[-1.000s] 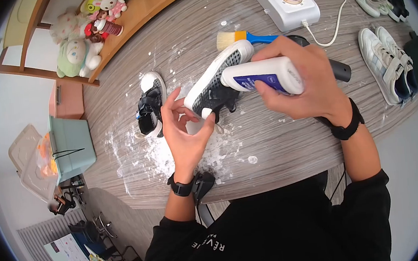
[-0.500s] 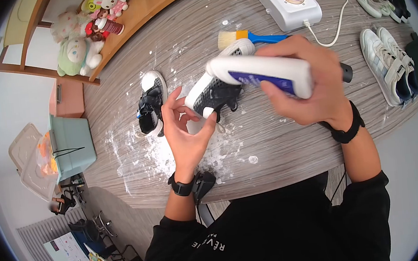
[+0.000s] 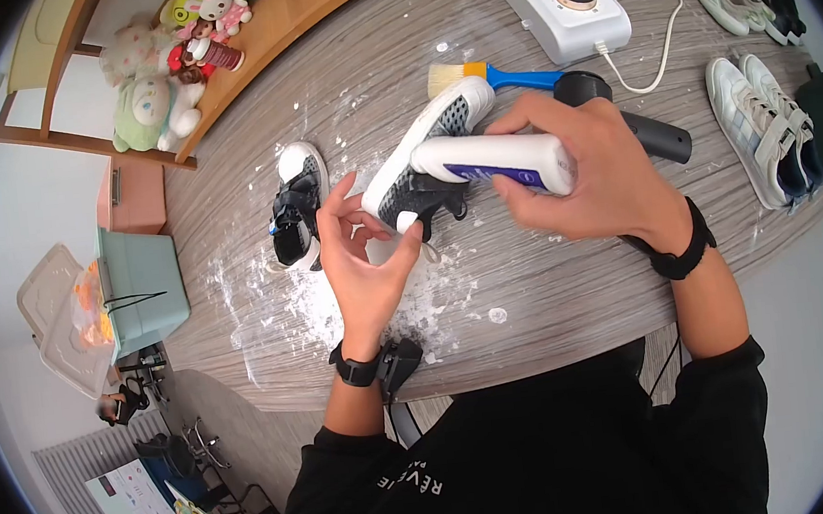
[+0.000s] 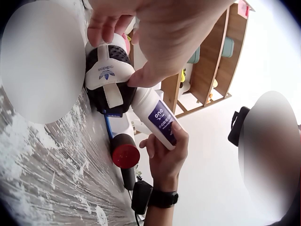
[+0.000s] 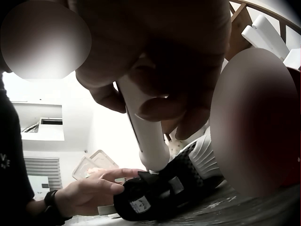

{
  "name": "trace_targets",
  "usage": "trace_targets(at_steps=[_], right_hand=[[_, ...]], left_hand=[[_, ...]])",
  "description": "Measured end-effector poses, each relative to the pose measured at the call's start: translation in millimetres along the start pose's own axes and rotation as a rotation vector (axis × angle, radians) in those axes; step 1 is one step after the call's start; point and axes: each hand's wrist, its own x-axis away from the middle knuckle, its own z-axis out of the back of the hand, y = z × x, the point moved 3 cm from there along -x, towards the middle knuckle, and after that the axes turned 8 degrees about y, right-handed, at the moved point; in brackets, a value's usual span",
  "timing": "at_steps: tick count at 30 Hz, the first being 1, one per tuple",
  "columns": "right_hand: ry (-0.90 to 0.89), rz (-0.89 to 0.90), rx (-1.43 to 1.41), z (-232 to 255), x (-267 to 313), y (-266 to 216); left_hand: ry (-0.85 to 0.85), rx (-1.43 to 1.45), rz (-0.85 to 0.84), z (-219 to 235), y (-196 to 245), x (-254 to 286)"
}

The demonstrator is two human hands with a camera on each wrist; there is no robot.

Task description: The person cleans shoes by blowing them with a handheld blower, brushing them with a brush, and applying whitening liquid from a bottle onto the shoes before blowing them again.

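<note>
My left hand [image 3: 366,276] holds a black-and-white sneaker [image 3: 404,198] at its heel, thumb on one side and fingers on the other. The left wrist view shows the white heel tab with an adidas logo [image 4: 106,71]. My right hand [image 3: 593,170] grips a white bottle [image 3: 501,156] with a dark blue label. The bottle tilts, and its narrow end is right at the sneaker's side, close to the sole, as the right wrist view also shows on the black upper [image 5: 171,188]. The matching sneaker [image 3: 299,198] lies to the left on the table.
White residue [image 3: 322,300] spots the wood-grain table. Beyond the held sneaker lie a blue-handled brush [image 3: 528,78] and a black tool [image 3: 660,137] with a round head. A white device [image 3: 557,20] reads 48°C. Pale sneakers [image 3: 754,130] stand at right; plush toys [image 3: 154,108] sit on a shelf.
The bottle lifted away from the sneaker half a second ago and is now back down at its side, a little nearer the heel. The left hand and the sneaker have barely moved.
</note>
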Motion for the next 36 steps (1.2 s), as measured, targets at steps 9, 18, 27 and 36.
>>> trace_targets(at_steps=[9,18,27,36], right_hand=[[0.392,0.095,0.061,19.8,-7.5,-4.8],[0.169,0.084,-0.087,8.1,-2.4,-8.3],[0.439,0.068,0.137,20.0,-7.3,-0.7],[0.442,0.126,0.085,14.8,-6.7,-1.3]], left_hand=[[0.007,-0.008,-0.008,1.0,-0.3,0.2],[0.0,-0.019,-0.016,1.1,-0.6,0.3],[0.01,-0.01,-0.032,0.6,0.6,0.2],[-0.072,0.018,0.023,-1.5,-5.3,0.1]])
